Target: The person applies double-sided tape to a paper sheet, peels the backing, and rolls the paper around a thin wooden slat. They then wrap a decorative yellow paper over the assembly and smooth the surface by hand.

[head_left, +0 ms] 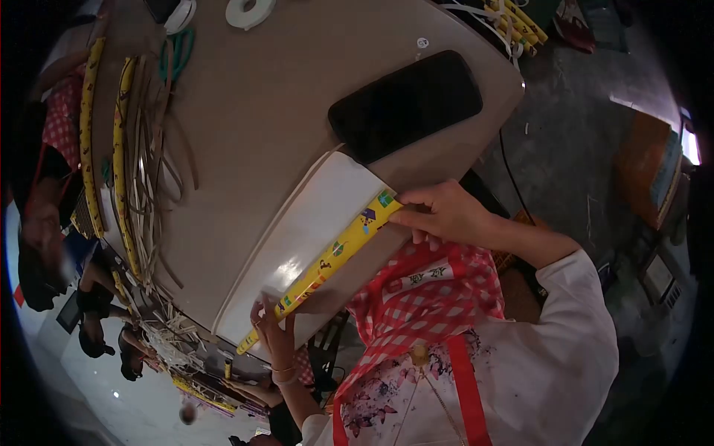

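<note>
Strip [335,256], one, between left hand [274,336], right hand [444,214]

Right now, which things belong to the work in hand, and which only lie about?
In use: yellow printed strip, left hand, right hand, white board.
Lying about: black phone, white tape roll, loose yellow strips.

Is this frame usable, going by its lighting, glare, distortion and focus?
Head view: strong fisheye bend, with black corners; soft glare on the glossy white board; the yellow strip and the right hand are sharp and well lit; the people at the left edge are smeared and dim.
</note>
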Action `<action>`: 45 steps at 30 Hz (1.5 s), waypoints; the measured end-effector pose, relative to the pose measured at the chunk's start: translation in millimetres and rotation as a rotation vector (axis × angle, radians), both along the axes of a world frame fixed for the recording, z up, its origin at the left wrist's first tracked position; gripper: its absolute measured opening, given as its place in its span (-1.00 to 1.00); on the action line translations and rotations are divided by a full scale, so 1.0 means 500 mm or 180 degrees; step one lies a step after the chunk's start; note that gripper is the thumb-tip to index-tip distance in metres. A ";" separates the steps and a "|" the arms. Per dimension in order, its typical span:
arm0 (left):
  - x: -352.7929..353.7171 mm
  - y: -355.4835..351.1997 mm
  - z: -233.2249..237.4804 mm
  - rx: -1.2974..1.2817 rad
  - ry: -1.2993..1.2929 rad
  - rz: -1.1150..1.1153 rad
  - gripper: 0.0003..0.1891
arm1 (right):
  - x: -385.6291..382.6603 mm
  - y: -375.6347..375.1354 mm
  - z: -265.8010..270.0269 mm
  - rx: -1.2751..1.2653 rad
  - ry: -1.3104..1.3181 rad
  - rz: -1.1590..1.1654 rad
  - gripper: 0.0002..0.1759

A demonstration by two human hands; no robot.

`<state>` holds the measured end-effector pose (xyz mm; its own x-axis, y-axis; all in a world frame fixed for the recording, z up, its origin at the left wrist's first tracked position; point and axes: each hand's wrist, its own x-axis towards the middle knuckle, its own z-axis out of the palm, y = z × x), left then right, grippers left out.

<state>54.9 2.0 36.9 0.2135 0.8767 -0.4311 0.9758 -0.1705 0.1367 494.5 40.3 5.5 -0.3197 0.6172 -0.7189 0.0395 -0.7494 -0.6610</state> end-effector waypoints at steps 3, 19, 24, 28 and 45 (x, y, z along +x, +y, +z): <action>0.007 0.005 0.003 -0.0007 0.0027 0.0046 -0.20 | 0.000 0.001 -0.001 0.0096 -0.0013 0.0066 -0.68; -0.027 -0.012 -0.022 0.0537 -0.0534 0.0206 -0.45 | -0.014 -0.006 -0.004 0.0015 -0.0039 -0.0207 -0.67; -0.024 -0.014 -0.022 0.0561 -0.0541 0.0228 -0.46 | -0.016 -0.003 0.003 -0.0130 -0.0128 -0.0164 -0.65; -0.033 -0.016 -0.026 0.0497 -0.0756 0.0334 -0.46 | -0.017 -0.002 0.003 0.0108 -0.0143 -0.0199 -0.60; -0.053 -0.026 -0.032 0.0744 -0.0487 0.0147 -0.43 | -0.027 0.007 0.013 -0.0047 -0.0135 -0.0329 -0.66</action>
<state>28.2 -10.9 20.8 0.2181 0.9588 -0.1819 0.9543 -0.1705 0.2453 480.9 44.0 11.8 -0.2241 0.6346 -0.7396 -0.0109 -0.7605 -0.6492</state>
